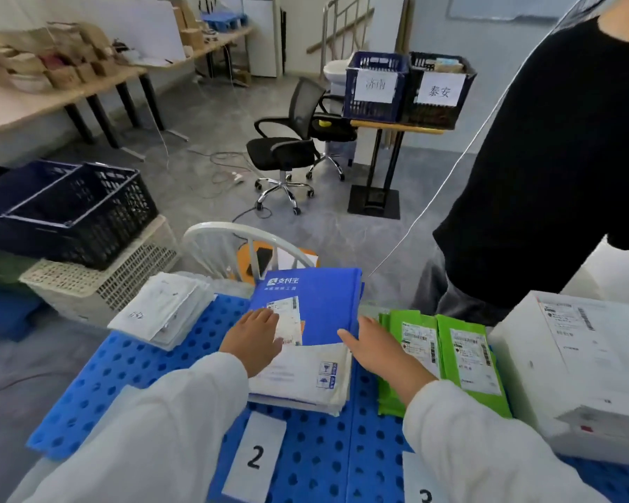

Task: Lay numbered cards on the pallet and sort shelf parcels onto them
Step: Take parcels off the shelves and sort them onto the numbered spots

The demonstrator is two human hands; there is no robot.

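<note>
A blue perforated pallet (pixel 124 364) lies in front of me. The card marked 2 (pixel 255 455) sits near its front edge, and another numbered card (pixel 420 481) shows partly at the bottom right. Behind card 2 stands a pile with a blue parcel (pixel 324 303) on top of white envelopes (pixel 305 375). My left hand (pixel 255 339) rests flat on the blue parcel's label, fingers apart. Spread open, my right hand (pixel 378 346) touches the pile's right edge. Green parcels (pixel 458 361) lie to the right, white envelopes (pixel 164 310) to the left, and white boxes (pixel 589 361) at the far right.
A person in a black top (pixel 545 168) stands at the pallet's far right. A white chair back (pixel 240 241) is just behind the pallet. Stacked crates (pixel 73 212) stand at the left, an office chair (pixel 287 147) and two labelled crates (pixel 407 88) on a stand further back.
</note>
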